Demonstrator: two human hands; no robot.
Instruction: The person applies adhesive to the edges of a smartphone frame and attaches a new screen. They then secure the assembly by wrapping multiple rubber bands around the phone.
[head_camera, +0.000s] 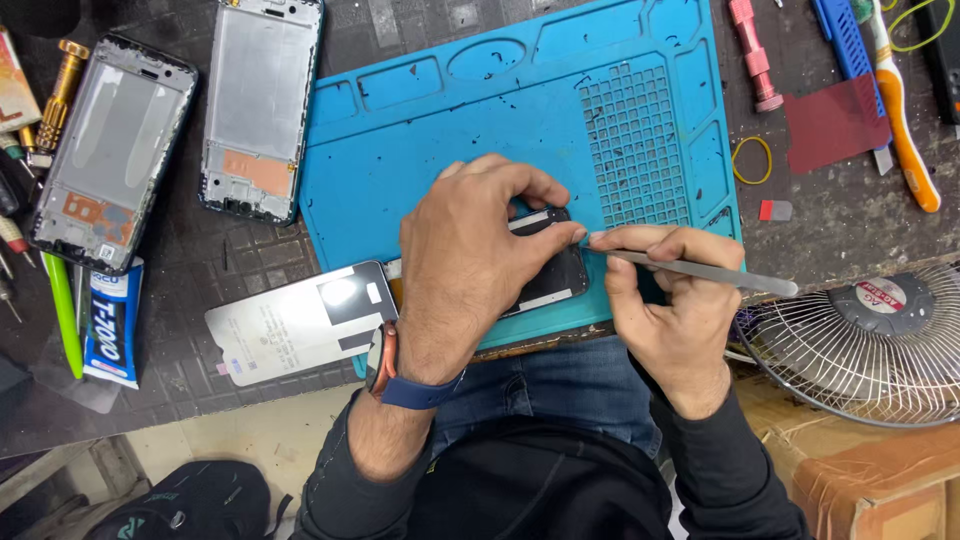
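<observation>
A dark phone (548, 265) is lying at mid-frame on the blue repair mat (420, 130). The left hand (465, 270) is pressing it down, fingers closed over its top edge. The right hand (672, 305) is pinching a metal spudger (700, 270), tip touching the phone's corner. Two phone frames (255, 105) are lying at upper left on the tabletop (840, 230).

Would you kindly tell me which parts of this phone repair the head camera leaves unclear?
- Black phone on the blue silicone mat: mostly hidden under the left hand.
- Thin metal pry tool: its tip vanishes between the fingers of the right hand.
- Bare phone frame: top cut off by the picture's edge.
</observation>
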